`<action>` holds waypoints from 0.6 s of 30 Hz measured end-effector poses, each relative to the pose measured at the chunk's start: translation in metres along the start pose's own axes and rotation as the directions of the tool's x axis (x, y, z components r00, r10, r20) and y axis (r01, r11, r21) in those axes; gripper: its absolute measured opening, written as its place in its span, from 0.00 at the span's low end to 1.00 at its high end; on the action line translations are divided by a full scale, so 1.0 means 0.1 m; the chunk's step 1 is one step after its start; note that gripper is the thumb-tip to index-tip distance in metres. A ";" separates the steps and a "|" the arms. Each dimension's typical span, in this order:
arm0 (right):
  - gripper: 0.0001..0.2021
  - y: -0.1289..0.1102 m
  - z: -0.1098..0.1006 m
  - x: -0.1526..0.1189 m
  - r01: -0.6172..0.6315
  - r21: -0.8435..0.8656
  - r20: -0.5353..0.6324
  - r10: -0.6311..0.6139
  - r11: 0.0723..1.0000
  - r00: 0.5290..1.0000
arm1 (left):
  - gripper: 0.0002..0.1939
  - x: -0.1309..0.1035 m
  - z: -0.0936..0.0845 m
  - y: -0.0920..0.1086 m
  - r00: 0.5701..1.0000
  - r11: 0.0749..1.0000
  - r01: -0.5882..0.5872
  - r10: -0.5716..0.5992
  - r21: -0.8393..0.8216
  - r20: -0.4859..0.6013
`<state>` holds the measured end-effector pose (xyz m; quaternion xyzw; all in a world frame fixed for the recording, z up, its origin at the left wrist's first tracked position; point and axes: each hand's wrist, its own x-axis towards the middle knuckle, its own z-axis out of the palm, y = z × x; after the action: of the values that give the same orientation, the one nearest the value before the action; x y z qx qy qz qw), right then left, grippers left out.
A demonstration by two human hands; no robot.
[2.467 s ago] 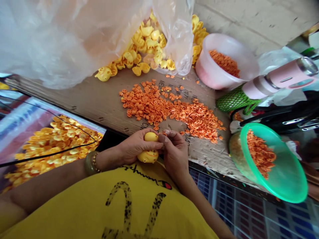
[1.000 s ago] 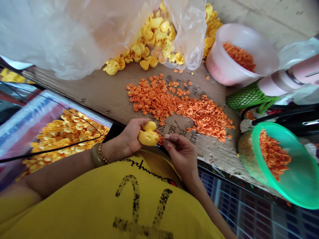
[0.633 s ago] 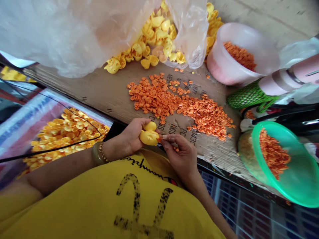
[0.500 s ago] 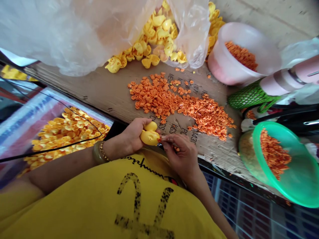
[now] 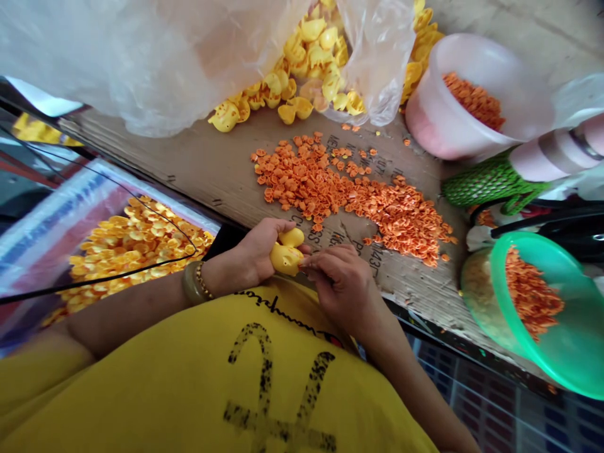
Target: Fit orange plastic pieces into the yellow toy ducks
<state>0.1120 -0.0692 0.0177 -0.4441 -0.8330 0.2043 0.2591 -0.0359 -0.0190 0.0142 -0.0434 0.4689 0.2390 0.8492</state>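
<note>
My left hand (image 5: 250,258) is closed around a yellow plastic duck piece (image 5: 285,259) with rounded parts and small holes. My right hand (image 5: 342,283) pinches at the piece's right end, thumb and forefinger pressed together there. A speck of orange shows at those fingertips, mostly covered, so its exact shape cannot be told. Just beyond both hands, a long heap of small orange beak-like pieces (image 5: 306,182) is spread over the cardboard-covered table (image 5: 198,170).
Yellow half shells (image 5: 309,50) spill from a clear plastic bag (image 5: 141,63) at the back. To the right stand a whitish tub (image 5: 434,113), a green mesh-covered bottle (image 5: 491,179) and a green basin (image 5: 580,327). Lower left, a lined container holds yellow pieces (image 5: 136,245); a black cord (image 5: 104,283) crosses it.
The whole view has shifted a little, so things appear farther right. The duck piece has turned slightly in my left hand. Orange bits visible under my right fingers earlier are now hidden.
</note>
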 end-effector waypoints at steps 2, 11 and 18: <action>0.09 0.00 0.04 -0.01 0.010 0.008 -0.037 -0.010 1.000 0.999 | 0.13 -0.02 0.01 0.01 0.999 0.999 0.027 -0.026 0.017 -0.035; 0.05 0.10 0.03 -0.01 -0.185 0.316 -0.105 0.228 0.930 0.968 | 0.15 0.00 0.02 0.02 0.999 0.998 -0.041 0.041 0.047 -0.008; 0.07 0.07 0.10 -0.02 -0.093 0.158 -0.137 0.115 0.983 0.984 | 0.12 0.01 0.05 0.03 0.987 0.990 -0.097 0.109 0.107 -0.118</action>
<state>0.1114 -0.0689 0.0055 -0.4802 -0.7696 0.2470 0.3408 -0.0329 -0.0148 0.0160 0.0092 0.5339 0.2553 0.8061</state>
